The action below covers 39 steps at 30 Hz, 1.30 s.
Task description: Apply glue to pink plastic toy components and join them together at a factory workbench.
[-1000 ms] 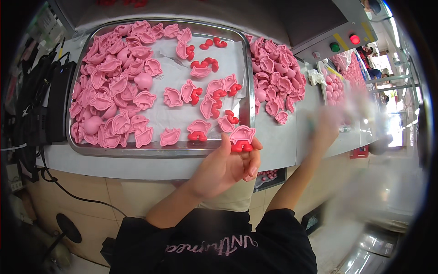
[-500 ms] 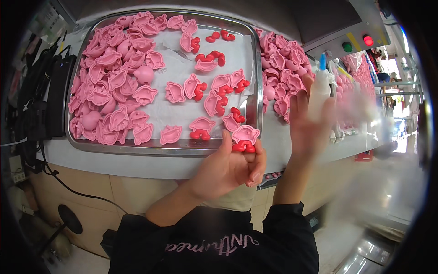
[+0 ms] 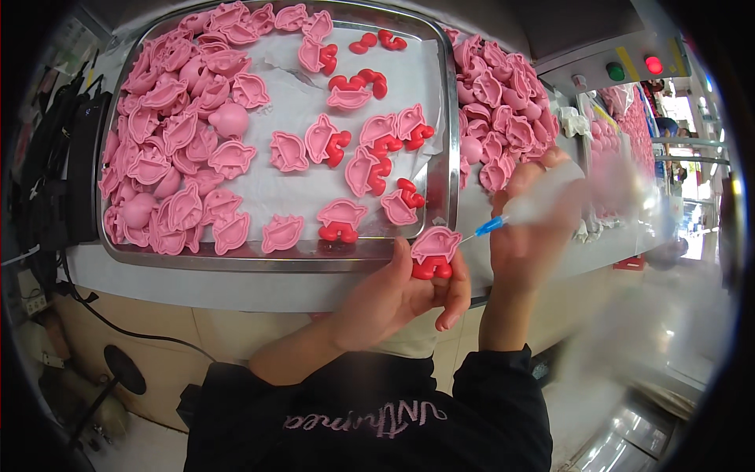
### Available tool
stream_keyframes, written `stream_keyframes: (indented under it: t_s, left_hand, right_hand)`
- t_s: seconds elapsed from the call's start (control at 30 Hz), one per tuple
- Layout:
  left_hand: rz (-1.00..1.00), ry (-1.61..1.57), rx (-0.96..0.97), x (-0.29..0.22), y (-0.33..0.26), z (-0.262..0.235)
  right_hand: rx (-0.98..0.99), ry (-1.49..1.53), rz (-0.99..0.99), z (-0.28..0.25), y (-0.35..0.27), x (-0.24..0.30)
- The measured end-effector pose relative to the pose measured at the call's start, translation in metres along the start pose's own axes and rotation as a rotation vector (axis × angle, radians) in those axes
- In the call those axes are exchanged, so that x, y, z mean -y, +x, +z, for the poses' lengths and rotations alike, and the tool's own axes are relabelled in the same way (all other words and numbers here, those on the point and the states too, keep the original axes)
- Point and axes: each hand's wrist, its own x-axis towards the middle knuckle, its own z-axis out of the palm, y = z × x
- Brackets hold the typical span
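Observation:
My left hand (image 3: 393,295) pinches a small figure half, a pink hollow plastic shell (image 3: 436,242) with a red legs piece (image 3: 432,268) joined at its lower side. The hollow side faces up. In my right hand (image 3: 528,216) is a translucent squeeze bottle (image 3: 550,195) with a blue needle tip (image 3: 489,226), tilted so that the thin needle points left at the shell's right edge. Whether the needle touches it I cannot tell. Just beyond my left hand, on the metal tray (image 3: 299,266), lie a pink shell with red legs (image 3: 338,220) and several similar pieces.
Many loose pink shells (image 3: 169,134) heap up the tray's left side. White paper (image 3: 291,102) lines the tray, with a few loose red legs pieces (image 3: 391,39). Another pink heap (image 3: 503,102) sits right of the tray, below a metal machine with green and red buttons (image 3: 653,64).
My right hand has tipped the bottle from upright to sideways, bringing its needle to the pink shell. My left hand has shifted slightly right with the shell. The whole view has shifted a little.

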Motion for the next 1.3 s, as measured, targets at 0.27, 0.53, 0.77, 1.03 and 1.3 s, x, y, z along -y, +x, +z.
stream_keyframes:
  t_s: [0.27,0.53,0.77,1.03,1.3]
  left_hand:
    - [-0.011,0.012,-0.026,0.0,-0.001,0.001]
    - [-0.008,0.014,-0.005,-0.002,0.0,0.0]
    - [0.003,0.032,-0.007,-0.001,0.0,0.0]
    - [0.009,0.047,0.002,-0.001,0.001,0.001]
    - [0.021,0.046,-0.01,0.0,0.001,0.001]
  right_hand:
    - [0.136,-0.116,-0.083,0.012,-0.006,0.002]
    - [0.149,-0.206,-0.095,0.015,-0.007,0.004]
    - [0.146,-0.259,-0.095,0.016,-0.007,0.004]
    - [0.152,-0.274,-0.117,0.016,-0.008,0.004]
    - [0.139,-0.289,-0.136,0.016,-0.01,0.004]
